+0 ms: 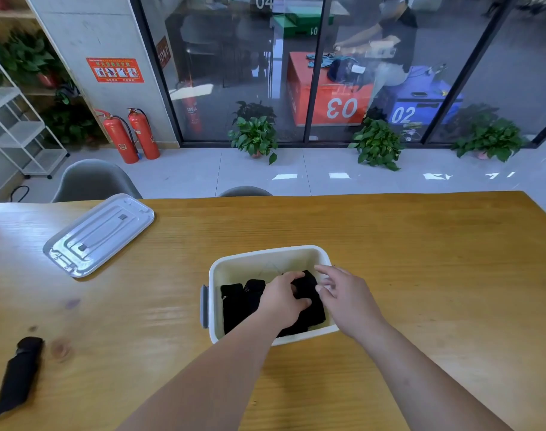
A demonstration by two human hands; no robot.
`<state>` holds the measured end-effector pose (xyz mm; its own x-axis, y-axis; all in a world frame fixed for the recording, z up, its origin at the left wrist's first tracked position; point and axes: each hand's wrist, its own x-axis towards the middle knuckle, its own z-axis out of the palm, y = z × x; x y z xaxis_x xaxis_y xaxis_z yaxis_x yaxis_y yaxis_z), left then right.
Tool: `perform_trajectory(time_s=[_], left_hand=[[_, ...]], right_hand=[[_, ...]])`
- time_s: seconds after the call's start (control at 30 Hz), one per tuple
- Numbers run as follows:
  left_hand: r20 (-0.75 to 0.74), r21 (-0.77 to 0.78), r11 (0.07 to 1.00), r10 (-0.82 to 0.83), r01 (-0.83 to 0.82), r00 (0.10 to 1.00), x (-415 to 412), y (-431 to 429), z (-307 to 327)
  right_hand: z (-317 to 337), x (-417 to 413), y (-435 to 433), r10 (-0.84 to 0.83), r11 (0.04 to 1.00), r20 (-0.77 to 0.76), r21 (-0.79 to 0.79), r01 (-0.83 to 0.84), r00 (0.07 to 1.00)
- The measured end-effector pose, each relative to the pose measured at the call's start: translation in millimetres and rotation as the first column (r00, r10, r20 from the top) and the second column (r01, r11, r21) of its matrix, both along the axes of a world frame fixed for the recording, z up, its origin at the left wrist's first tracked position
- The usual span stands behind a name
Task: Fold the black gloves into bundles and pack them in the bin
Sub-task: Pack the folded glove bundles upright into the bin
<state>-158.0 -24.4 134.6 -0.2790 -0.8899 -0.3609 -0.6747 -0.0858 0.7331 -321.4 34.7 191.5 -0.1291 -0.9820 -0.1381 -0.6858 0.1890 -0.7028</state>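
While black glove bundles (239, 301) lie side by side on the floor of the white bin (265, 253), the left hand (282, 301) reaches down inside. Its fingers are curled over one black bundle (309, 286) at the bin's right end, with the thumb tucked against the cloth. The right hand (346, 295) hangs over the bin's right rim, loosely spread and holding nothing. Its fingertips are just beside that same bundle, possibly brushing it, though the angle leaves this unclear.

The bin has a grey handle (204, 306) on its left end and stands on a wooden table (420, 244). A clear lid (99, 234) lies flat, well apart to the far left. Near the table's left edge rests a long black item (19, 371), perhaps another glove. Two grey chairs (91, 178) stand beyond the far edge.
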Motion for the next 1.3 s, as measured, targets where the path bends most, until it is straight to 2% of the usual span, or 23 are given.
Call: perform_trajectory(time_s=[0.03,0.1,0.13,0.2,0.3,0.43,0.6,0.8,0.9,1.03,1.3], left_hand=[[-0.011,0.001,1.0,0.008,-0.008,1.0,1,-1,1],[-0.02,-0.002,1.0,0.015,-0.015,1.0,4,-2,1],[-0.023,0.0,1.0,0.016,-0.016,1.0,5,-3,2],[-0.028,0.008,1.0,0.02,-0.019,0.999,9,-3,1],[-0.028,0.026,0.999,0.024,-0.023,0.999,11,-4,0],[-0.003,0.038,0.999,0.019,-0.019,1.0,5,-3,0],[0.096,0.031,0.999,-0.017,0.014,0.995,-1,-2,-3],[0.174,-0.062,0.995,-0.065,0.077,0.983,-2,0,-11],[0.285,-0.124,0.983,-0.095,0.135,0.954,-2,0,-14],[0.456,-0.233,0.941,-0.117,0.245,0.882,4,1,-13],[0.459,-0.243,0.924,-0.159,0.296,0.874,19,3,-12]], right_hand=[[-5,-3,1,0.058,0.996,-0.141,-0.056,-0.066,0.988],[-12,-10,1,0.164,0.974,-0.422,-0.073,-0.214,0.891],[-15,-12,0,0.21,0.963,-0.519,-0.035,-0.266,0.829],[-14,-13,1,0.315,0.942,-0.594,0.103,-0.319,0.74],[-13,-14,2,0.412,0.911,-0.58,0.252,-0.327,0.702],[-8,-11,-3,0.446,0.895,-0.613,0.307,-0.323,0.652],[-17,-6,-9,0.509,0.861,-0.663,0.397,-0.319,0.549],[-22,-7,-12,0.566,0.825,-0.658,0.462,-0.327,0.497],[-24,-6,-15,0.582,0.813,-0.66,0.487,-0.32,0.475],[-28,-6,-17,0.579,0.815,-0.661,0.487,-0.314,0.478],[-20,-4,-14,0.569,0.822,-0.64,0.47,-0.322,0.516]])
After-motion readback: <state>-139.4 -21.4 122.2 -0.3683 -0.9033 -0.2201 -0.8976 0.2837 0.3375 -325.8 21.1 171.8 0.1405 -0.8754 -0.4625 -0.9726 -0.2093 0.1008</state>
